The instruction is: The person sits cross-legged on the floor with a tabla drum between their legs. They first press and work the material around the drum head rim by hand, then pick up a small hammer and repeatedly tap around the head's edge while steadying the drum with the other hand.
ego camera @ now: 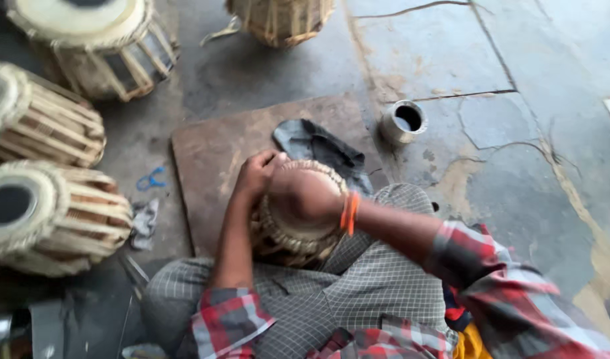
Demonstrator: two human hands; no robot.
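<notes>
Drum workshop: laced drums (49,216) on floor

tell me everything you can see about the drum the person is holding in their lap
The drum is small and round, with a pale skin head ringed by a braided edge and tan lacing down its sides. It sits head-up between the person's knees, over the near edge of a brown board. The right hand lies flat across the head, hiding most of it; the left hand grips the far rim. A dark cloth lies just behind it.

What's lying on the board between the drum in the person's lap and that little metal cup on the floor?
In the head view, a crumpled dark cloth lies on the brown board, between the held drum and the metal cup.
</notes>
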